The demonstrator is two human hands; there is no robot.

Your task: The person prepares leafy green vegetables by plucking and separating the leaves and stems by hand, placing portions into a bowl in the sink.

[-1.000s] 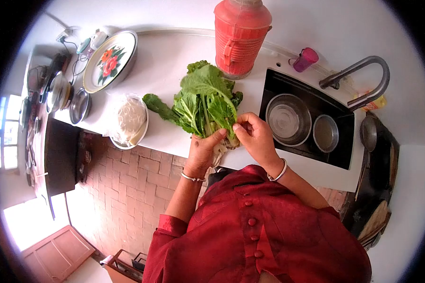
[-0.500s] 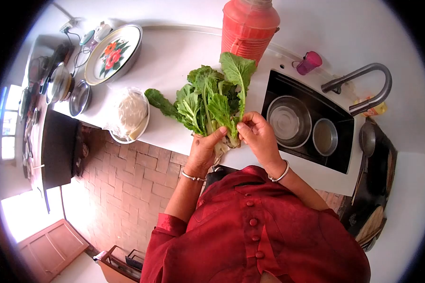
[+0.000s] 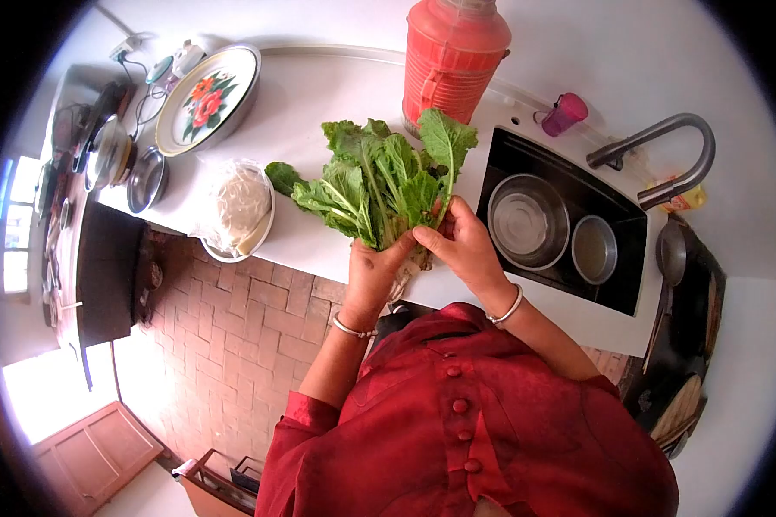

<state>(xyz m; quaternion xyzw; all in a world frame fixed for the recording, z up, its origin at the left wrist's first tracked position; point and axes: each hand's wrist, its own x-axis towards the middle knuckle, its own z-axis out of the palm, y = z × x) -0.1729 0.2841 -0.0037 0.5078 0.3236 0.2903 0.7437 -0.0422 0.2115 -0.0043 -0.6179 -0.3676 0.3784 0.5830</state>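
A bunch of leafy greens (image 3: 379, 185) is held over the counter's front edge, leaves pointing away from me, pale roots toward me. My left hand (image 3: 373, 274) is closed around the lower stems from the left, with its thumb across them. On the right side, my right hand (image 3: 464, 248) pinches the base of an outer leaf stalk, its thumb close to the left thumb. That broad leaf (image 3: 447, 142) stands to the right of the others. What lies under the fingers is partly hidden.
A black sink (image 3: 569, 207) with two metal bowls lies right of the greens, under a dark faucet (image 3: 664, 155). Behind stands a red thermos (image 3: 453, 65). On the left are a white bowl with a plastic bag (image 3: 237, 202) and a flowered basin (image 3: 207, 99).
My right hand has shifted slightly left and its thumb now sits nearer my left thumb. The greens have moved a little, with the broad right leaf lower and further right.
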